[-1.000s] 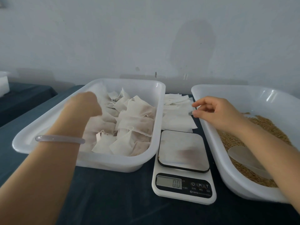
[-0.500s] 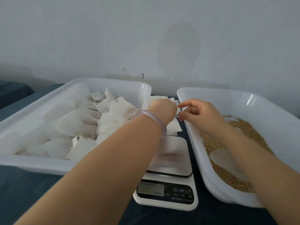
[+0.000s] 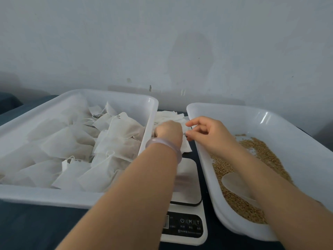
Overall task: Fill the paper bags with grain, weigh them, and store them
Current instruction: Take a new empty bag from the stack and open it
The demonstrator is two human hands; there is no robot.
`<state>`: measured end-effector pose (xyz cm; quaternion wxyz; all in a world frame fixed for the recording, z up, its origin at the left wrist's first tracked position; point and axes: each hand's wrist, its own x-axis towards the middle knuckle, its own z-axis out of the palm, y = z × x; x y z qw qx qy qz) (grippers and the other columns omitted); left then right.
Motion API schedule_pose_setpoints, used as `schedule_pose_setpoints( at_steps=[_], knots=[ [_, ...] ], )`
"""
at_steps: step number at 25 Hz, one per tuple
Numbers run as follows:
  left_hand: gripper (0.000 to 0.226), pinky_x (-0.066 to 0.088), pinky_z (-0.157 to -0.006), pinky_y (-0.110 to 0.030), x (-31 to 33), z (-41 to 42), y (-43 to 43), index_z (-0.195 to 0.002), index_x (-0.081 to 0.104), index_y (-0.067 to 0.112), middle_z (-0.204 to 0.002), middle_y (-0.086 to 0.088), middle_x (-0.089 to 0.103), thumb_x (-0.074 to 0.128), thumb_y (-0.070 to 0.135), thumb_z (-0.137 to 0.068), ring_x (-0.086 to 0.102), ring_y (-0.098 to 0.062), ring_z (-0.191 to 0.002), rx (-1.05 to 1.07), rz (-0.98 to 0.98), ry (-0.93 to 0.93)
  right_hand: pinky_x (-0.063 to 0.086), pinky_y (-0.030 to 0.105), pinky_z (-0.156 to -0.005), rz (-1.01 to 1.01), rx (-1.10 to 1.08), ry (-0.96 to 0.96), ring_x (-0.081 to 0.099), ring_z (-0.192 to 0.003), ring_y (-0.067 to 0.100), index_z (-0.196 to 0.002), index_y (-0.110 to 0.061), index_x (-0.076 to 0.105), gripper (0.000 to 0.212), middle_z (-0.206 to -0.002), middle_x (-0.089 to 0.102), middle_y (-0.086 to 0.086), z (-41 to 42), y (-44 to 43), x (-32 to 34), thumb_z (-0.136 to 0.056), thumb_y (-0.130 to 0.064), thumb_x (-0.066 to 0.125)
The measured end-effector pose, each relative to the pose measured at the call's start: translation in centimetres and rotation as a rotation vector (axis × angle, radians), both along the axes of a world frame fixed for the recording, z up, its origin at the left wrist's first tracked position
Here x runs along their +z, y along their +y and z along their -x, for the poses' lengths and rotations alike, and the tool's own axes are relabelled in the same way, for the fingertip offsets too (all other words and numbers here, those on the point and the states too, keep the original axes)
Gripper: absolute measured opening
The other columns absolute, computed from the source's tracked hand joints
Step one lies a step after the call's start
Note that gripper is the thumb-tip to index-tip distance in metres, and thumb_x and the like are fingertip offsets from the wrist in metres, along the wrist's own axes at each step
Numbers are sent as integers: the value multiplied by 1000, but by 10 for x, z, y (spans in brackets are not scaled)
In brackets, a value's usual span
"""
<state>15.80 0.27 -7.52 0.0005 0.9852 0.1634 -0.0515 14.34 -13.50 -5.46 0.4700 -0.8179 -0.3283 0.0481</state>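
Reaching for stack of empty paper bags [image 3: 170, 115], 12 o'clock of scale [image 3: 188, 184]. Left hand [image 3: 168, 131] on stack, fingers hidden, can't tell. Right hand [image 3: 207, 136] at its 3 o'clock edge, thumb and index apart. Bags look thin, floppy, probably clingy: pinch 1 corner.

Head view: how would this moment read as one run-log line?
left hand: curled over stack of flat white paper bags, grip hidden | right hand: fingertips at stack edge | phase: fetching empty bag

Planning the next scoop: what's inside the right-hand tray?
Brown grain on the tray floor, a translucent scoop lying on it. The right forearm covers the near part; anything beneath it is hidden.
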Motion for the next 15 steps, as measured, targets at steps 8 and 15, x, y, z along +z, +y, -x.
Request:
schedule_pose_setpoints(
  at_steps=[8, 15],
  knots=[
    [19, 37, -67, -30, 51, 21, 19, -87, 55, 5, -93, -9, 58, 37, 0, -91, 46, -25, -79, -196, 94, -243, 35, 6, -49, -38, -40, 50, 49, -50, -1, -101, -23, 62, 14, -73, 70, -7, -4, -2, 3, -88, -19, 63],
    [34, 53, -77, -35, 41, 73, 31, -66, 49, 16, -71, 2, 51, 38, 9, -97, 53, -17, -72, -210, 1004, -323, 43, 16, -84, -130, -82, 13, 54, -104, 1, -126, -31, 48, 65, -120, 55, -15, -3, -1, 5, -70, -30, 80]
  ],
)
